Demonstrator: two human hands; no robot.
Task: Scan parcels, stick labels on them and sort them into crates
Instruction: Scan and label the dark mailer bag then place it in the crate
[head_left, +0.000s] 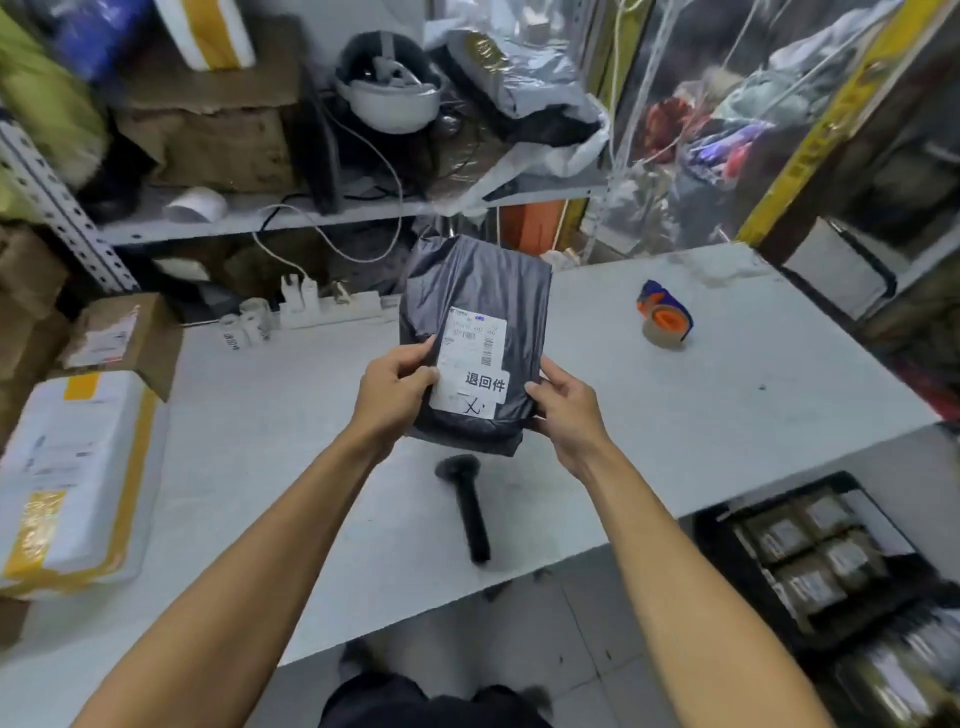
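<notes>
Both hands, left hand (393, 384) and right hand (563, 410), are gripping one grey parcel (475, 338) bearing seemingly two labels (470, 364) above one black scanner (465, 501).

Both bare forearms reach forward from the lower corners and converge toward the middle, wrists roughly level with each other. The left hand (392, 395) shows its back to the camera; its thumb lies flat across the front of the parcel (475, 332) while its fingers curl out of sight behind the left edge. The right hand (563, 402) mirrors it at the parcel's right edge, thumb on the front and fingers wrapped behind. The two hands stand apart, with the parcel held upright between them above the counter (701, 415).
</notes>
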